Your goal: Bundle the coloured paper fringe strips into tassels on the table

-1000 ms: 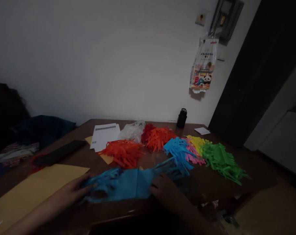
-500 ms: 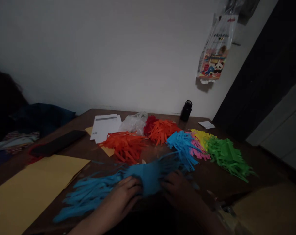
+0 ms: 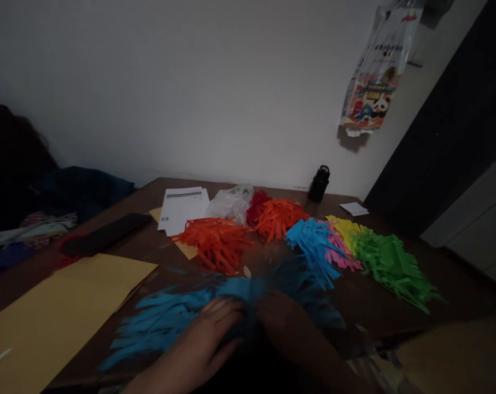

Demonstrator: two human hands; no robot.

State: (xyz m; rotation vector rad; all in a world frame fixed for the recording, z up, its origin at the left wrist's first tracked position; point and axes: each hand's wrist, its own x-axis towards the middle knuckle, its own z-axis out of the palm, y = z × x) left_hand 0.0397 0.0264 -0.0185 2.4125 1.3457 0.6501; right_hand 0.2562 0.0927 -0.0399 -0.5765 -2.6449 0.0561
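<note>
A blue paper sheet with fringed ends (image 3: 161, 314) lies across the near part of the table, its strips spread left and right. My left hand (image 3: 215, 328) has curled fingers closed on its middle, near the front edge. Close beside it, my right hand (image 3: 282, 320) is at the same middle part. Motion smears its fingers, and I cannot make out its grip. The right-hand strips are blurred too. Just behind lie an orange fringed bundle (image 3: 217, 241) and a lighter blue fringed bundle (image 3: 315, 249).
Further bundles are orange-red (image 3: 280, 218), pink (image 3: 340, 249), yellow (image 3: 348, 230) and green (image 3: 395, 268). Yellow-tan sheets (image 3: 63, 312) lie at left beside a long black object (image 3: 108, 234). White papers (image 3: 184, 210), a clear plastic bag (image 3: 231, 202) and a black bottle (image 3: 319, 183) stand farther back.
My right hand has moved left, close to my left hand. The blue sheet's flat middle between them looks narrower and more bunched. The view has shifted slightly.
</note>
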